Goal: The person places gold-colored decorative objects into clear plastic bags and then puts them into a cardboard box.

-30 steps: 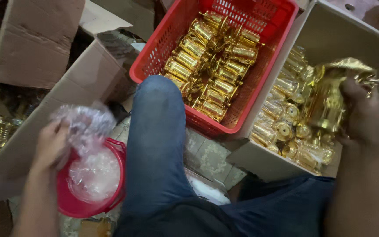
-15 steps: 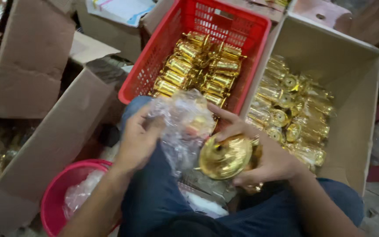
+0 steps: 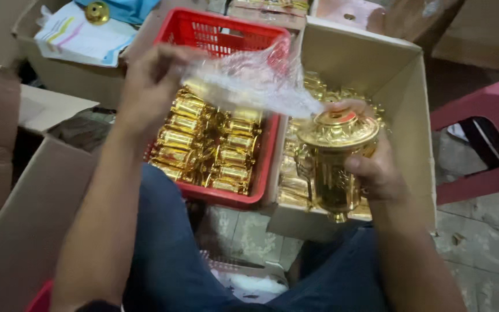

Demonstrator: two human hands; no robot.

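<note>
Nearest, the person's knees in blue trousers (image 3: pixel 163 242) fill the bottom of the view, with hard tile floor (image 3: pixel 480 248) to the right. Just beyond, the right hand (image 3: pixel 376 173) is wrapped around a gold cup (image 3: pixel 333 164), held upright in the air over the near edge of a cardboard box (image 3: pixel 417 115) of similar gold pieces. The grip sits on one side only, so the smooth cup could slip or tip and fall to the tiles. Farther left, the left hand (image 3: pixel 151 92) pinches a clear bag (image 3: pixel 255 81), fingers closed on the film, stretched toward the cup's rim. Pulled hard, the thin film could tear or snag on the ornate lid. Behind lies a red basket (image 3: pixel 220 40) of gold parts.
</note>
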